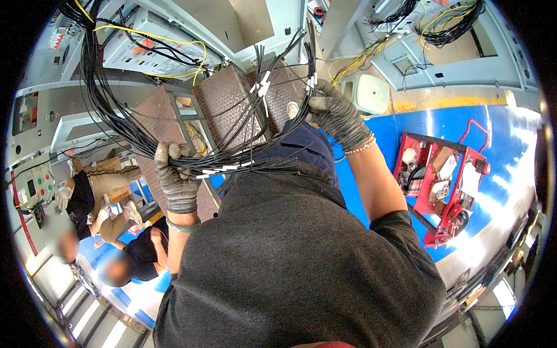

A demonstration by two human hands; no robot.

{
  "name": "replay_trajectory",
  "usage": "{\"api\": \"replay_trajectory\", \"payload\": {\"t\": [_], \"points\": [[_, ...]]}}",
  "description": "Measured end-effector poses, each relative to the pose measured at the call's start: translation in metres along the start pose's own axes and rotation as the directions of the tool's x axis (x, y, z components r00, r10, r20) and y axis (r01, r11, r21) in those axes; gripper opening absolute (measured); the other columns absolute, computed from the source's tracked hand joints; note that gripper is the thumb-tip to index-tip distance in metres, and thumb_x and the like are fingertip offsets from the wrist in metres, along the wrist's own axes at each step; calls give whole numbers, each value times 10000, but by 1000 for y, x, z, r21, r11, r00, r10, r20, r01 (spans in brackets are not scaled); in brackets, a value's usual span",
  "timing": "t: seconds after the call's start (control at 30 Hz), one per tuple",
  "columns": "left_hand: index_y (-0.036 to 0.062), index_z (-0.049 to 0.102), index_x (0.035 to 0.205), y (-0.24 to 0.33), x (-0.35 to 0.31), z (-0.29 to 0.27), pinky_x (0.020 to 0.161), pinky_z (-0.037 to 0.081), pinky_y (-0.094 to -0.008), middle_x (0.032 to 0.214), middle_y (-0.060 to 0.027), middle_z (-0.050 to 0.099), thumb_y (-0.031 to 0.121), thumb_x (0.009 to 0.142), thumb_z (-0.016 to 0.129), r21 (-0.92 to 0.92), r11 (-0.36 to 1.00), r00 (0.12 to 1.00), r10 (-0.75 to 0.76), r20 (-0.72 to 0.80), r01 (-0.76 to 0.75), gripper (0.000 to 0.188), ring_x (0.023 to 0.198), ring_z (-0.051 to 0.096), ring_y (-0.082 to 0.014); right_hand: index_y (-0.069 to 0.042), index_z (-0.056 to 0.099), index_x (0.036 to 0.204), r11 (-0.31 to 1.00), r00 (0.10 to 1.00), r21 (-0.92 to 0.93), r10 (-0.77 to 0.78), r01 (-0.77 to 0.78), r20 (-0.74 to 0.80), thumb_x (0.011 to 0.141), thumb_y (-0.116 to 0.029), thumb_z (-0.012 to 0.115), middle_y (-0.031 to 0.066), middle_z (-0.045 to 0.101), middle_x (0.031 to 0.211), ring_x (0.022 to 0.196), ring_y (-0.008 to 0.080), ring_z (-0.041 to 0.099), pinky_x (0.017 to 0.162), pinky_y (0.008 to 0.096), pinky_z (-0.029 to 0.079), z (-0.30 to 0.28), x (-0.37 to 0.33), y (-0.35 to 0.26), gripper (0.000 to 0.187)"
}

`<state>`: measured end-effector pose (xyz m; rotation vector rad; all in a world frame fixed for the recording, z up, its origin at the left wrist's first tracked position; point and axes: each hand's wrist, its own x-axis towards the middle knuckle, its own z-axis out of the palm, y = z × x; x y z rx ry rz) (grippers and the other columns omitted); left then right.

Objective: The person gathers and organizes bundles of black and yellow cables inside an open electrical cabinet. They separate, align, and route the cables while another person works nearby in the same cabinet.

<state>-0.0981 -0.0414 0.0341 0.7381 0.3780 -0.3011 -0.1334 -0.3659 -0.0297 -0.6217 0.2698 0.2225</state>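
A thick bundle of black wires [232,155] hangs in a curve in front of my body, many of them with white marker sleeves [262,87]. My left hand [177,182], in a grey knitted glove, is closed round the bundle at its lower left. Higher up on the right, my right hand [338,118], gloved the same way, grips the end part of the wires, which bend upward past its fingers. From the left hand, the bundle runs up to the cabinet at the upper left. Several loose wire ends fan out between my hands.
Grey cabinets [156,52] with yellow wires stand ahead, above brown tread-plate steps [223,98]. A pale green stool [371,94] is beyond my right hand. On the blue floor at right stands a red tool cart [438,185]. Two people [142,252] work at lower left.
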Motion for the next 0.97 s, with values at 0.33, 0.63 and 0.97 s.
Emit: {"api": "replay_trajectory", "payload": {"t": [0.33, 0.63, 0.97], "points": [[112, 532, 717, 0, 3, -2, 361, 342, -208, 633, -8, 535, 269, 887, 529, 24, 1000, 999, -21, 47, 20, 232, 378, 387, -72, 11, 510, 1107, 995, 990, -61, -86, 80, -112, 782, -75, 554, 71, 568, 851, 695, 158, 568, 615, 269, 484, 15, -3, -6, 339], [112, 566, 738, 3, 6, -8, 417, 389, -210, 692, 0, 588, 258, 878, 548, 14, 997, 993, -71, 90, 70, 203, 396, 405, -82, 9, 523, 1077, 927, 966, -322, -235, 191, -104, 775, -100, 609, 73, 606, 826, 674, 142, 587, 567, 233, 484, 24, -8, -14, 332], [109, 590, 753, 4, 12, -12, 428, 411, -219, 712, 3, 612, 253, 888, 539, 80, 993, 982, -98, 162, 86, 204, 400, 419, -86, 8, 512, 1102, 792, 879, -556, -427, 250, -213, 752, -69, 640, 49, 595, 949, 806, 107, 571, 689, 229, 486, 40, -16, -14, 380]]}}
